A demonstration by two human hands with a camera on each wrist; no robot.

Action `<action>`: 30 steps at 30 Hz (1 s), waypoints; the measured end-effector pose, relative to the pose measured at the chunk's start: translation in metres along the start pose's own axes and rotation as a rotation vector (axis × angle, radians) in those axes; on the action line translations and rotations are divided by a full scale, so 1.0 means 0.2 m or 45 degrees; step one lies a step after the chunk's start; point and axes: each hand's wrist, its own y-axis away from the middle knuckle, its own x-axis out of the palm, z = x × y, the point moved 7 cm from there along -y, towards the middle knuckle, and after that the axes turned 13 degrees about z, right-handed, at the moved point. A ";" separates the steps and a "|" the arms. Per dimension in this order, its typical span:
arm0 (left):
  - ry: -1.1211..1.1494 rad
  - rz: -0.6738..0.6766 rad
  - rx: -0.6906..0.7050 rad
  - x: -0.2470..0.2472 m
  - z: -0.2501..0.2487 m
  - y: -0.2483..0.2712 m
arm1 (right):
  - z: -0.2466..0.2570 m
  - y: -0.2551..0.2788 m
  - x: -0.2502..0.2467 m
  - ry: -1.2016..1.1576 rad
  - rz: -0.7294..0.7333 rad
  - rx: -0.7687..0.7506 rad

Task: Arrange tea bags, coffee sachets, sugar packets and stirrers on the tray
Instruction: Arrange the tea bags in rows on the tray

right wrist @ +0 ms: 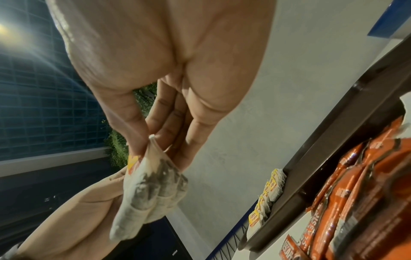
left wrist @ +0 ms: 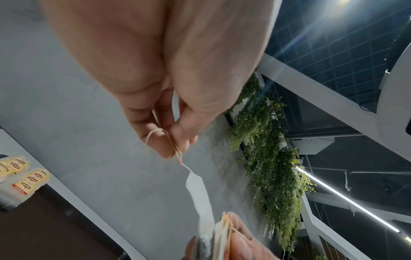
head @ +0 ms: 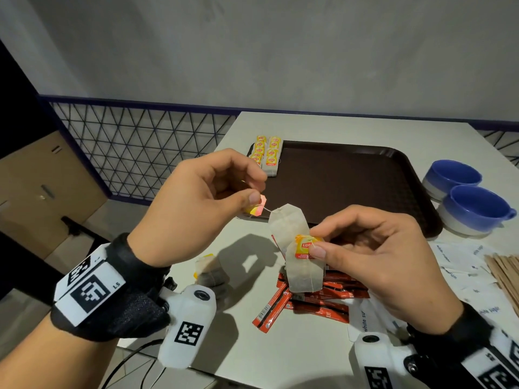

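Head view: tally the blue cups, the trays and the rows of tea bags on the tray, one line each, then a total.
Blue cups: 2
Tray: 1
Rows of tea bags on the tray: 2
Total: 5

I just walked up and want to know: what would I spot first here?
Two hands in the middle: the left hand pinches a yellow tag, the right hand pinches tea bags above the table. Behind them a dark tray holds rows of tea bags in its far left corner, with two blue cups on the right.
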 end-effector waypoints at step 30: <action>0.377 0.147 -0.070 0.07 0.06 0.04 | -0.03 0.00 -0.03 0.018 -0.062 0.017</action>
